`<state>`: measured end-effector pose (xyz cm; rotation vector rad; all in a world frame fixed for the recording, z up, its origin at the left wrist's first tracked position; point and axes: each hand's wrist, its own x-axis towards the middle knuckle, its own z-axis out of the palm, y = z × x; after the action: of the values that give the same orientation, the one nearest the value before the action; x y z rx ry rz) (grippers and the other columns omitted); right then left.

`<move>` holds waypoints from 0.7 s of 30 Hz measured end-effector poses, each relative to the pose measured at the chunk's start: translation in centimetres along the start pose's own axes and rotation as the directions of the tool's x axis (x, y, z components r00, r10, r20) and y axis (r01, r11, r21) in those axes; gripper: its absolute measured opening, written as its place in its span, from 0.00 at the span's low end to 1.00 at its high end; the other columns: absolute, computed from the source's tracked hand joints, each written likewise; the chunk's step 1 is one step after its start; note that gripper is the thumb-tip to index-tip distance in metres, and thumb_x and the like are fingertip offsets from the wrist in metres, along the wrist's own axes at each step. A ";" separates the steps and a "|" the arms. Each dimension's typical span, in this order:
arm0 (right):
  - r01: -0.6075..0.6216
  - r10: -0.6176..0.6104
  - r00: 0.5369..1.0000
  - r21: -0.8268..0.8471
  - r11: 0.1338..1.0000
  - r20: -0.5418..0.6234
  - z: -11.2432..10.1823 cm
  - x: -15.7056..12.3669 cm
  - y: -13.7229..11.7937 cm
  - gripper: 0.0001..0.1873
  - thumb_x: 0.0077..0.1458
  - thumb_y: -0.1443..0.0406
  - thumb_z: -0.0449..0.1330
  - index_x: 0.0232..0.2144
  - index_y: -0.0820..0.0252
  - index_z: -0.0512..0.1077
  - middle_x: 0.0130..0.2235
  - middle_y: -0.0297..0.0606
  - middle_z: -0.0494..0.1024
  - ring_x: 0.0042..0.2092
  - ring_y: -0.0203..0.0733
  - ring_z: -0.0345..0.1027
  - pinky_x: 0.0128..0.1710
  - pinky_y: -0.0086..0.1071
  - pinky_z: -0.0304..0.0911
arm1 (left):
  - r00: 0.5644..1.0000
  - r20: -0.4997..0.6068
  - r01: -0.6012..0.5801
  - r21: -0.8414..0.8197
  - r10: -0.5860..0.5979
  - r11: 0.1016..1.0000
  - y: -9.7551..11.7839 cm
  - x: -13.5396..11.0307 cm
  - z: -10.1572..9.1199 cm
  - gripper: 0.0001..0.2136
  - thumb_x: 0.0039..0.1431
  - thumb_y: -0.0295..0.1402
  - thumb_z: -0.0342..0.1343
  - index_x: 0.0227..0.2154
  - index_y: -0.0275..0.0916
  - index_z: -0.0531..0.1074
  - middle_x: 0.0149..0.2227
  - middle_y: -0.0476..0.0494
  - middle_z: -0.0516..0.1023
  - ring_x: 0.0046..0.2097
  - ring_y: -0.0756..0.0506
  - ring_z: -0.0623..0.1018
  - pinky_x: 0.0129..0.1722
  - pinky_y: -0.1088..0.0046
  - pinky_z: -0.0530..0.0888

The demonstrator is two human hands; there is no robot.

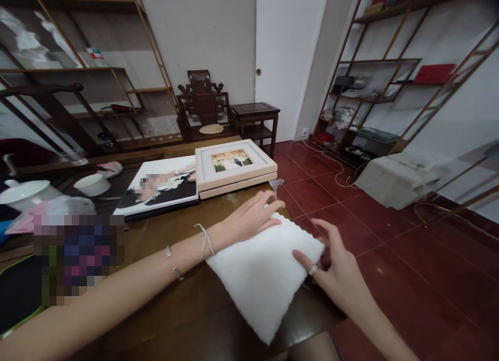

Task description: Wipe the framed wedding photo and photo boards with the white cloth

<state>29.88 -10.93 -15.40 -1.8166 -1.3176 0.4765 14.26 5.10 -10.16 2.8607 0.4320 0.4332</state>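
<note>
White fleecy cloth (257,278), one piece; at the near right edge of a brown table (163,241), between two bare hands.
Right hand (341,265), ringed, clamped on the cloth's right corner, thumb above and fingers behind; left hand (255,215) at the far edge, thumb lying on the fleece, whether gripping cannot be told; beyond, stacked picture frames (205,187), with a portrait panel (181,202) just beside them at left.

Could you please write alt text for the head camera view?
A person's right hand grips a corner of a white fluffy cloth while the left hand touches its far edge, at a brown table. A stack of picture frames lies beyond.
</note>
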 end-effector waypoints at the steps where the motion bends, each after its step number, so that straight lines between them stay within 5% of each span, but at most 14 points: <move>1: 0.097 -0.107 0.990 -0.100 0.990 -0.096 -0.4 -0.2 -0.4 0.34 0.49 0.55 0.60 0.56 0.51 0.53 0.33 0.37 0.70 0.27 0.44 0.66 0.28 0.39 0.65 | 0.998 -0.067 0.005 0.073 0.000 0.997 0.6 -0.2 -0.6 0.12 0.62 0.35 0.46 0.47 0.39 0.63 0.52 0.36 0.64 0.51 0.39 0.66 0.49 0.58 0.64; 4: 0.403 -0.453 0.877 -0.270 0.875 -0.160 -1.4 -0.7 -1.8 0.29 0.53 0.62 0.57 0.57 0.48 0.56 0.46 0.46 0.67 0.47 0.53 0.63 0.45 0.48 0.62 | 0.986 -0.125 0.127 0.143 -0.109 0.982 3.3 -2.3 -2.0 0.11 0.63 0.33 0.42 0.45 0.40 0.65 0.49 0.37 0.68 0.51 0.39 0.68 0.48 0.57 0.66; 7: 0.622 -0.614 0.781 -0.245 0.744 0.117 -1.1 -0.9 -2.6 0.29 0.57 0.65 0.53 0.60 0.47 0.52 0.58 0.44 0.59 0.60 0.53 0.50 0.55 0.51 0.54 | 0.970 -0.065 0.241 0.168 -0.233 0.956 6.4 -6.2 -1.2 0.14 0.62 0.38 0.43 0.47 0.41 0.67 0.46 0.34 0.72 0.47 0.35 0.72 0.44 0.53 0.69; 12: 0.681 -0.509 0.705 -0.268 0.682 0.494 0.9 0.5 -2.4 0.31 0.60 0.56 0.48 0.64 0.49 0.44 0.66 0.41 0.44 0.65 0.57 0.33 0.57 0.60 0.45 | 0.958 -0.061 0.287 0.146 -0.281 0.947 7.7 -11.2 2.8 0.30 0.60 0.43 0.46 0.62 0.38 0.47 0.63 0.31 0.55 0.63 0.33 0.56 0.56 0.50 0.61; 21: 0.765 -0.553 0.605 -0.224 0.604 0.573 2.9 5.4 -3.8 0.28 0.63 0.55 0.41 0.63 0.55 0.49 0.65 0.42 0.45 0.65 0.51 0.30 0.60 0.56 0.40 | 0.936 -0.039 0.351 0.207 -0.351 0.913 9.0 -11.8 3.4 0.28 0.63 0.36 0.43 0.63 0.36 0.43 0.65 0.36 0.47 0.65 0.36 0.47 0.60 0.48 0.53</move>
<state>27.61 -4.42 -13.22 -1.3765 -2.5000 0.1515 6.89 -7.64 -14.06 2.8872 1.0293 0.3384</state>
